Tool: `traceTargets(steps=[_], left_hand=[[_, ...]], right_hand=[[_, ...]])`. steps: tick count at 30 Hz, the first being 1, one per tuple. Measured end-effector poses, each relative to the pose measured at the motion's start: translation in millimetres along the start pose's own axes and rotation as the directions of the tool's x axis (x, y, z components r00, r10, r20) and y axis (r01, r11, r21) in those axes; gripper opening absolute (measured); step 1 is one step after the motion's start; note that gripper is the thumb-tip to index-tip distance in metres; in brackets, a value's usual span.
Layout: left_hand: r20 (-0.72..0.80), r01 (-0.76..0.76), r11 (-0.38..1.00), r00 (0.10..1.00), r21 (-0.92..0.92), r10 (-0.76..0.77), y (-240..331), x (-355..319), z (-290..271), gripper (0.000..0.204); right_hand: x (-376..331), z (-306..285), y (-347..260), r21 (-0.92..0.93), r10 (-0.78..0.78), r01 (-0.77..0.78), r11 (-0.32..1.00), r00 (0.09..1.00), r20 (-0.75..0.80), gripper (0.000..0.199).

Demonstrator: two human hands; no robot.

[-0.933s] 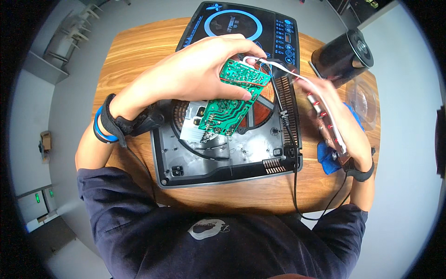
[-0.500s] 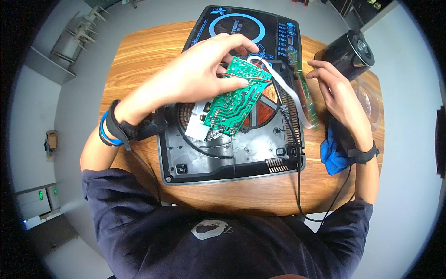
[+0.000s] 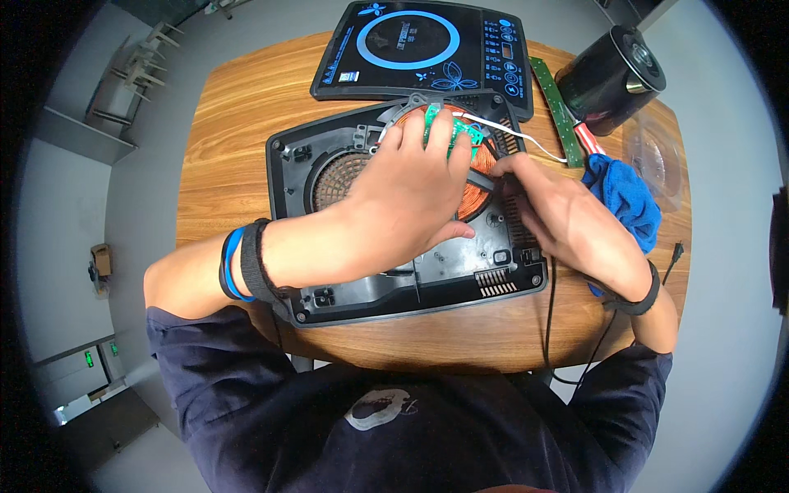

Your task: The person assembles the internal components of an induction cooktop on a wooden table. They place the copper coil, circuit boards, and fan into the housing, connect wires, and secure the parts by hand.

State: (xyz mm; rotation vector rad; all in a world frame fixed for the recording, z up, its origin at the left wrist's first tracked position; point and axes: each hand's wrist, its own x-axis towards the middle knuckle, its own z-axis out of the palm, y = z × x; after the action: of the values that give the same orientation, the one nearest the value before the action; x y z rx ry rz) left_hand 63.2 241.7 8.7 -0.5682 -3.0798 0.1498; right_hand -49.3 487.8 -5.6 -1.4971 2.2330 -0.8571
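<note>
The opened black bottom housing (image 3: pixel 362 304) of an induction cooker lies before me, with a copper coil (image 3: pixel 475 201) and a round fan grille (image 3: pixel 333 181) inside. My left hand (image 3: pixel 411 177) reaches over the coil, its fingers bent over a green circuit board (image 3: pixel 464 135) that it mostly hides. The thumb sticks out toward me. At the housing's right vented edge, my right hand (image 3: pixel 567 214) has its fingers closed around a black power cord (image 3: pixel 551 300), which runs out below the hand; the gripped part is hidden.
The cooker's glass top panel (image 3: pixel 468 49) lies behind the housing. A white cable (image 3: pixel 526 135) leads to a narrow green board (image 3: pixel 557 115) at the right. Beyond are a black kettle (image 3: pixel 608 86), a blue cloth (image 3: pixel 625 201) and a clear plastic tray (image 3: pixel 653 164).
The circuit board has gone from held up above the housing to low over the coil. My right hand has left the narrow board beside the kettle and moved left to the cord.
</note>
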Motion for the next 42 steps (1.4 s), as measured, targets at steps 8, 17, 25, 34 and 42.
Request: traceTargets(steps=[8,17,25,34,42], left_hand=[[0.122,0.039,0.999,0.992,0.024,-0.042,13.5,1.5,5.6,0.081],[0.152,0.097,0.864,0.988,-0.493,-0.025,-36.7,-7.9,-50.8,0.051],[-0.046,-0.066,0.908,0.998,-0.414,0.051,-54.1,-16.4,-48.3,0.024],[-0.088,0.033,0.958,0.994,-0.286,-0.061,-61.6,-17.0,-62.7,0.03],[-0.1,0.111,0.965,0.985,-0.238,-0.138,-65.0,-10.8,-51.9,0.023]], right_hand=[[-4.6,-25.3,12.8,-0.014,0.083,-0.084,0.996,0.993,-0.082,0.042],[-1.5,-32.3,43.8,-0.059,-0.15,0.139,0.988,0.954,-0.258,0.035],[7.1,-34.7,43.7,-0.106,-0.136,0.114,0.988,0.964,-0.23,0.033],[15.5,-36.1,45.1,-0.055,-0.117,0.105,0.993,0.946,-0.303,0.027],[10.9,-28.5,48.1,-0.742,-0.355,0.017,0.671,0.885,-0.301,0.015]])
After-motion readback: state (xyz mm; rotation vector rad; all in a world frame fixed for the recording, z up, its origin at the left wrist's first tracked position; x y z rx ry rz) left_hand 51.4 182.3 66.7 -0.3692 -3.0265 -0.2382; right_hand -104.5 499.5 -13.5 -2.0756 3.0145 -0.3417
